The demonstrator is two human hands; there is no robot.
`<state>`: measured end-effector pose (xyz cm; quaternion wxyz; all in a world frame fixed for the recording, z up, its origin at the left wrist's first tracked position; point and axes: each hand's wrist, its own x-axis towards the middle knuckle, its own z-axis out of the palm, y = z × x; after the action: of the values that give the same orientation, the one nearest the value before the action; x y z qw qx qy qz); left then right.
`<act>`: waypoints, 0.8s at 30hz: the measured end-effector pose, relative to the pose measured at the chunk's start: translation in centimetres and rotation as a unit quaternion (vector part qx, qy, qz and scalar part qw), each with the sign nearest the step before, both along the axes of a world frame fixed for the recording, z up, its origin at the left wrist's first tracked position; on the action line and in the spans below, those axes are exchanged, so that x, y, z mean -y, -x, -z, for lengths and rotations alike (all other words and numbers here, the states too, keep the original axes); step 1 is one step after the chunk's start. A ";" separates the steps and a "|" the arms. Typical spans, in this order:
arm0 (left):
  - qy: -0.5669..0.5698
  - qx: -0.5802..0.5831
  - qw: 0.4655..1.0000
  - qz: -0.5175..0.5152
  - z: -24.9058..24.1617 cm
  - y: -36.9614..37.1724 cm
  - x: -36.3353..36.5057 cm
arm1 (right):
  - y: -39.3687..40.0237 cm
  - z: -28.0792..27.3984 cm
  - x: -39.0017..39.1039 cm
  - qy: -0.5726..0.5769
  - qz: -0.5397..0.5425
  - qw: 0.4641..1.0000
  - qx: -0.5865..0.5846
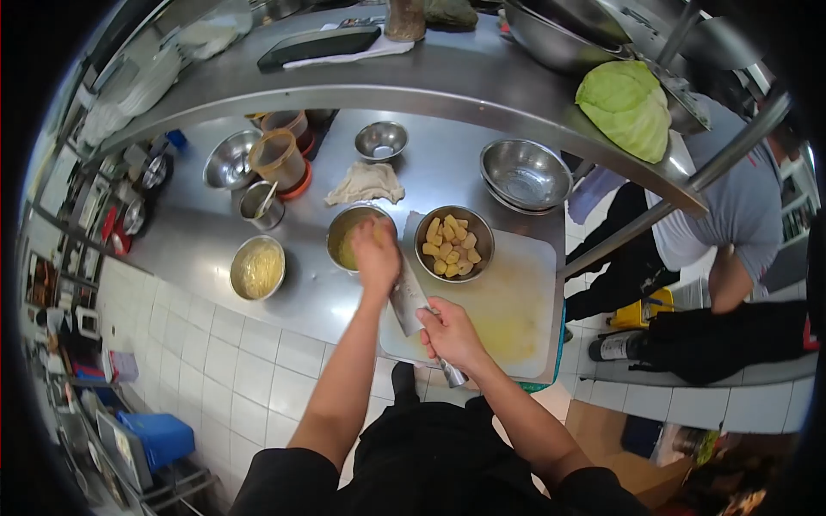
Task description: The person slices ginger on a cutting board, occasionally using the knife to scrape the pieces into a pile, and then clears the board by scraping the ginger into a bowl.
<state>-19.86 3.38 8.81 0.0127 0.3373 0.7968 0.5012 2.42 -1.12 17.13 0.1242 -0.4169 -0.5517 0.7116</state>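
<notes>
My right hand (pixel 452 331) is closed around the metal handle of a broad-bladed kitchen knife (pixel 406 301). Its blade points away from me, along the left edge of a white cutting board (pixel 516 297) stained yellow. Over a steel bowl (pixel 334 251) with yellowish-green contents is my left hand (pixel 376 254), near the blade's far end. Blur hides its fingers, so I cannot make out a grip. Beside that bowl, on the board, stands another steel bowl (pixel 491 249) full of peeled yellow chunks (pixel 451 247).
On the left, a steel bowl (pixel 257 268) holds pale yellow shreds. Behind are a crumpled cloth (pixel 366 183), a small bowl (pixel 381 141), stacked bowls (pixel 527 175) and a plastic container (pixel 277 155). A cabbage (pixel 625 110) sits on the overhead shelf (pixel 482 99). Another person (pixel 688 189) stands at right.
</notes>
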 end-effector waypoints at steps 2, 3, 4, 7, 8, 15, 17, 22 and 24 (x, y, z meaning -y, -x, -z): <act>0.067 0.013 0.997 0.033 1.5 5.1 -0.7 | -0.1 -0.5 0.8 0.008 0.001 1.000 -0.005; 0.137 0.025 0.989 0.051 1.6 6.5 -1.1 | -1.2 -1.5 1.5 0.006 0.011 1.000 -0.002; 0.136 0.024 0.989 0.057 1.1 7.2 -1.0 | -2.5 -1.9 2.2 0.006 0.019 1.000 0.001; 0.050 0.024 0.993 0.102 -3.1 7.8 0.0 | -7.2 -1.1 3.7 0.002 0.082 0.996 0.038; 0.049 0.022 0.993 0.106 -2.9 8.4 -0.1 | -8.8 -0.8 4.1 -0.003 0.102 0.994 0.045; 0.353 -0.170 0.892 0.227 -0.4 10.2 -0.3 | -17.1 1.5 5.0 -0.045 0.189 0.979 0.062; 0.378 -0.153 0.877 0.254 -0.2 9.5 -0.6 | -19.0 3.0 4.7 -0.069 0.204 0.975 0.061; 0.352 -0.182 0.903 0.167 0.0 8.3 -0.4 | -23.1 6.8 3.2 -0.222 0.175 0.944 0.172; 0.355 -0.170 0.897 0.199 0.0 7.9 -0.6 | -24.2 7.4 2.5 -0.213 0.170 0.946 0.176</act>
<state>-27.72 3.95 8.76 0.0955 0.5419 0.8282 0.1067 26.66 -3.58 9.77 0.2305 -0.5869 -0.6242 0.4613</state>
